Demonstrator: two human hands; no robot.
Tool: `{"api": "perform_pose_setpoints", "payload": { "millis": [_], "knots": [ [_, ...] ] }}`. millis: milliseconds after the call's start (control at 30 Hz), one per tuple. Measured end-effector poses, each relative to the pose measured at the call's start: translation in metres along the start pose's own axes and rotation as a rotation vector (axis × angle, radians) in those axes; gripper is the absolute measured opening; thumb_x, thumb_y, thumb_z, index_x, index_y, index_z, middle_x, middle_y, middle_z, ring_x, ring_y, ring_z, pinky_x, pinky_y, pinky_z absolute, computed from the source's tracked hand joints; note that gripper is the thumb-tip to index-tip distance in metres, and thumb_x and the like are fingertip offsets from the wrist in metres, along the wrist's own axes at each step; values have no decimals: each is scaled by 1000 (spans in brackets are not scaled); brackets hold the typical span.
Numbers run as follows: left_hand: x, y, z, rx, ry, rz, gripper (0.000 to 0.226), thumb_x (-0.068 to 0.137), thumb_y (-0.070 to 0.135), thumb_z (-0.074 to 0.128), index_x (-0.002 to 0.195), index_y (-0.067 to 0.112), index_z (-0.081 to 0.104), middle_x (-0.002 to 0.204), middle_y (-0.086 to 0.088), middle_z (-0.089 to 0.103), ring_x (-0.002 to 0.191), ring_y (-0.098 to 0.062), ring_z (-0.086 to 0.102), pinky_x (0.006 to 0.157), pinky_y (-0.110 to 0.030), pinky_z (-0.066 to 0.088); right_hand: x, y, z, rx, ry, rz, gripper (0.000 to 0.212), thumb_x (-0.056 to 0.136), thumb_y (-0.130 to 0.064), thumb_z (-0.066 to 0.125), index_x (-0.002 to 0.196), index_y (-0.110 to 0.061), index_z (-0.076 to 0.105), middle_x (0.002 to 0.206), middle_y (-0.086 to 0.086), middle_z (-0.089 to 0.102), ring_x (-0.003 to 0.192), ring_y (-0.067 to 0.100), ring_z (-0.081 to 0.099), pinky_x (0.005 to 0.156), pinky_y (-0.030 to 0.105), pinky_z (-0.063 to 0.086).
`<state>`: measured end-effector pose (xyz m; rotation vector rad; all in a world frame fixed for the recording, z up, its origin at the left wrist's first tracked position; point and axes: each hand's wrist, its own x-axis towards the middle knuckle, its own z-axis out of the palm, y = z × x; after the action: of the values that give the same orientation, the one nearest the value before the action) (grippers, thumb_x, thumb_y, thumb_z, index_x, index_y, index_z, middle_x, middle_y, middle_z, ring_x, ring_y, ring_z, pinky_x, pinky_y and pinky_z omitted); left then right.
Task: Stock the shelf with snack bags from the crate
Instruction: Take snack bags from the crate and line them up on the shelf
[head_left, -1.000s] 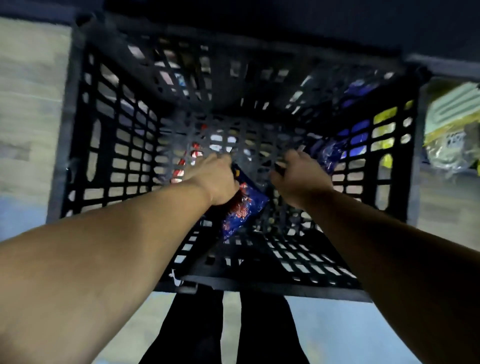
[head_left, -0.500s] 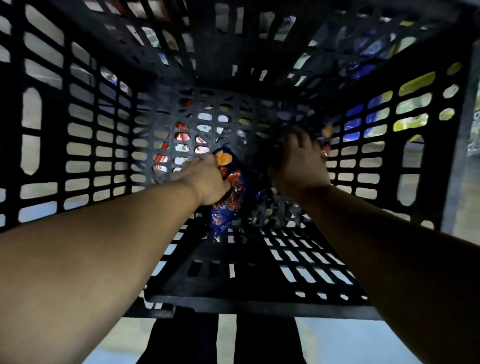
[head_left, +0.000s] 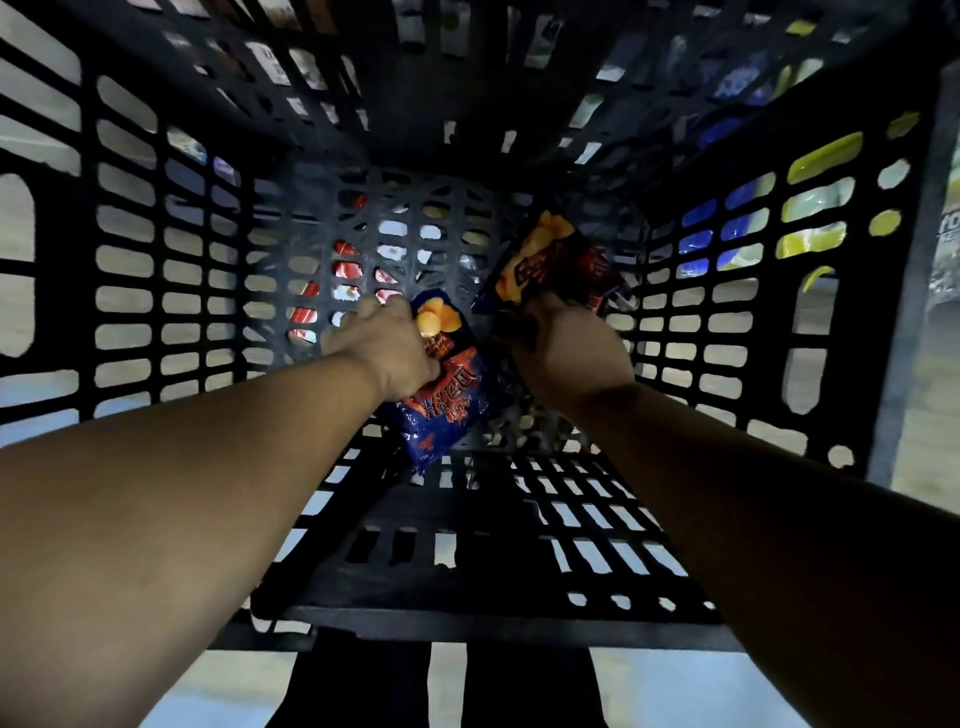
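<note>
I look straight down into a deep black slatted crate (head_left: 130, 291). Both my arms reach to its bottom. My left hand (head_left: 387, 345) grips a dark blue snack bag (head_left: 449, 400) with orange lettering and a picture of chips. My right hand (head_left: 569, 345) grips a second blue and orange snack bag (head_left: 556, 260), which sticks up past my fingers toward the far right corner. The fingertips of both hands are hidden behind the bags.
Through the crate's right wall I make out blue and yellow packages (head_left: 753, 228). Red packaging (head_left: 337, 280) shows through the crate floor. Pale floor (head_left: 31, 239) lies to the left, and my dark trouser legs (head_left: 363, 686) stand below the near rim.
The camera has dropped closer into the crate. My right hand has taken hold of a second bag and lifted it into sight; my left hand keeps its bag.
</note>
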<state>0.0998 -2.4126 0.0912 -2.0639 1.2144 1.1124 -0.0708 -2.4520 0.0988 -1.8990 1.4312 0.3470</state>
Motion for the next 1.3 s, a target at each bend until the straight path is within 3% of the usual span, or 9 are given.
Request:
{"api": "perform_pose_setpoints", "payload": {
  "millis": [167,300,400,500,667,767,933,1167,1300],
  "knots": [
    [5,-6,-1,-65,41,40,72,84,45,67,139,16,31,137,-10,42,125,-30,44,101,-44,37,12,9,-7,49,194,71,41,95,-29,51,132,-13,46,137,12,42,116,33,51,96,41,44],
    [8,-12,-1,-134,39,33,65,84,43,68,132,18,33,121,-7,57,112,-30,54,92,-39,39,36,20,-5,187,389,343,69,82,-73,48,133,-26,44,136,5,43,127,29,36,108,45,31],
    [10,-17,-1,-180,34,39,63,85,39,69,133,19,32,119,-4,58,107,-28,55,88,-37,39,54,32,4,387,277,313,73,81,-74,40,131,-23,57,131,4,57,115,19,48,92,17,37],
    [12,-21,-3,-221,36,64,63,85,34,70,134,20,32,110,-1,58,94,-21,52,80,-32,39,56,33,-1,518,284,408,62,75,-85,42,109,-39,67,100,-11,71,98,17,65,87,32,49],
    [19,-22,-6,-281,-3,71,62,85,31,70,133,22,32,110,-2,57,92,-20,50,74,-30,35,64,28,0,879,-60,103,23,91,-40,57,76,-24,62,65,-9,56,53,10,50,48,25,41],
    [20,-23,-10,-448,11,-13,71,89,31,67,142,13,24,125,-10,52,103,-24,51,83,-29,38,62,30,-2,808,-142,40,29,95,-47,50,79,-24,54,67,-7,47,52,7,41,50,23,31],
    [12,-28,-12,-600,51,-210,70,96,40,55,141,1,19,134,-16,50,116,-27,51,96,-30,37,46,23,-17,635,-147,52,28,100,-9,46,75,-19,55,46,-15,55,38,-5,49,47,15,41],
    [-5,-17,-12,-548,-260,-346,42,104,44,29,108,7,48,90,-17,62,71,-29,59,59,-35,48,44,7,-8,279,-56,155,33,77,-55,44,84,-33,67,66,-6,69,60,17,66,65,41,57],
    [-13,-15,-19,-277,-376,-232,46,101,51,33,95,9,50,83,-14,61,67,-28,62,65,-33,54,41,12,-5,34,17,221,50,69,-73,31,99,-42,56,87,-13,64,86,17,61,83,46,48]
  ]
}}
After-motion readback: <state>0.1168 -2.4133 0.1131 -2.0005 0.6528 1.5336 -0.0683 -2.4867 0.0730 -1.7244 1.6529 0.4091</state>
